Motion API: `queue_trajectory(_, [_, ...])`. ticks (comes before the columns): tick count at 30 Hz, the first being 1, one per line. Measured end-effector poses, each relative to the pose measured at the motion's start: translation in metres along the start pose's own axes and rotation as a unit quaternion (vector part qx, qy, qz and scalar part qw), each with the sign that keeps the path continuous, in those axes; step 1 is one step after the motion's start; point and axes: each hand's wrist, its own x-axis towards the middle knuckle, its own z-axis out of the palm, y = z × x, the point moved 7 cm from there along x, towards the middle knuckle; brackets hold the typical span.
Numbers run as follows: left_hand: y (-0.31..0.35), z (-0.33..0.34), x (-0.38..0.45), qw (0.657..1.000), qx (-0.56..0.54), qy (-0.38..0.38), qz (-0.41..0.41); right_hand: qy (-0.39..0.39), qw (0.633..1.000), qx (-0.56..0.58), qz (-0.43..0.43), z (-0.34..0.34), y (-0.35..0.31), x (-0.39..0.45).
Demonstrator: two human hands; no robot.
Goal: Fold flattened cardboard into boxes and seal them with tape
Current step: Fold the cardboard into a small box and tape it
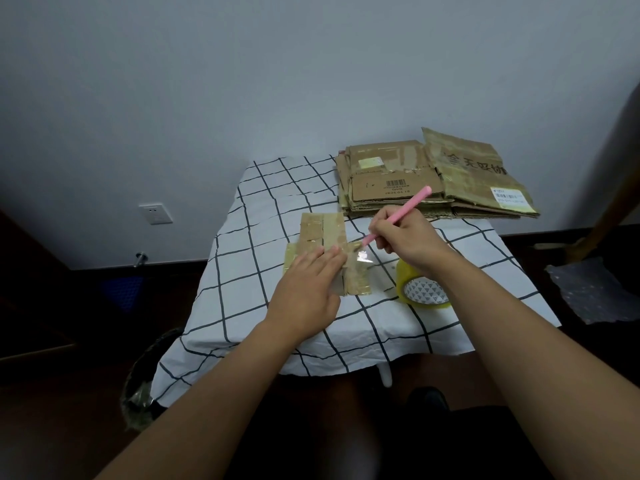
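- One small flattened cardboard piece lies on the checked tablecloth, mid-table, taped over in patches.
- My left hand lies flat on it, fingers straight and together, pressing the near half down.
- My right hand pinches a pink utility knife, fingers curled round the handle; the tip meets the cardboard's right edge, where a clear strip of tape runs off.
- Just beside my right wrist stands a roll of clear tape, on edge, patterned core facing me.
- Farther back, at the table's right corner, a stack of flattened cardboard boxes rests against the wall, overhanging the edge.
- Down left, by the table, sits a waste bin; a wall socket shows behind.
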Motion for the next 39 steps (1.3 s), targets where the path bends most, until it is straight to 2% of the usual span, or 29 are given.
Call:
queue_trajectory(3, [0.001, 0.0, 0.0, 1.0, 0.0, 0.008, 0.004, 0.016, 0.999, 0.003, -0.03, 0.0, 0.0, 0.0])
queue_trajectory(5, [0.002, 0.0, 0.0, 1.0, 0.0, 0.012, 0.006, 0.004, 0.994, -0.1, -0.044, 0.007, 0.002, 0.001])
queue_trajectory(8, [0.003, 0.0, 0.0, 1.0, 0.0, 0.012, 0.006, -0.037, 0.959, -0.276, -0.047, 0.019, 0.004, 0.001])
queue_trajectory(11, [0.003, 0.0, 0.0, 1.0, 0.002, 0.013, 0.006, -0.078, 0.939, -0.333, -0.043, 0.028, 0.002, -0.002])
queue_trajectory(15, [0.002, 0.0, 0.0, 1.0, 0.0, 0.015, 0.007, -0.104, 0.888, -0.443, -0.068, 0.025, -0.002, -0.005])
queue_trajectory(20, [0.001, 0.001, 0.0, 1.0, -0.004, 0.016, 0.001, -0.123, 0.908, -0.393, -0.078, 0.013, 0.003, -0.01])
queue_trajectory(24, [0.001, 0.002, -0.001, 1.0, -0.006, 0.012, -0.001, -0.099, 0.904, -0.411, -0.067, -0.009, 0.013, -0.015])
queue_trajectory(27, [0.0, 0.003, 0.0, 1.0, 0.0, 0.011, 0.001, -0.07, 0.937, -0.335, -0.073, -0.027, 0.012, -0.023])
queue_trajectory(30, [-0.002, 0.004, 0.0, 1.0, -0.001, 0.014, -0.003, -0.073, 0.951, -0.291, -0.079, -0.03, 0.006, -0.031])
queue_trajectory(37, [0.0, 0.003, 0.001, 1.0, -0.013, 0.01, -0.01, -0.125, 0.932, -0.335, -0.066, -0.02, 0.008, -0.027])
queue_trajectory(39, [0.0, 0.003, 0.001, 1.0, -0.016, 0.009, -0.011, -0.12, 0.933, -0.332, -0.067, -0.019, 0.007, -0.025])
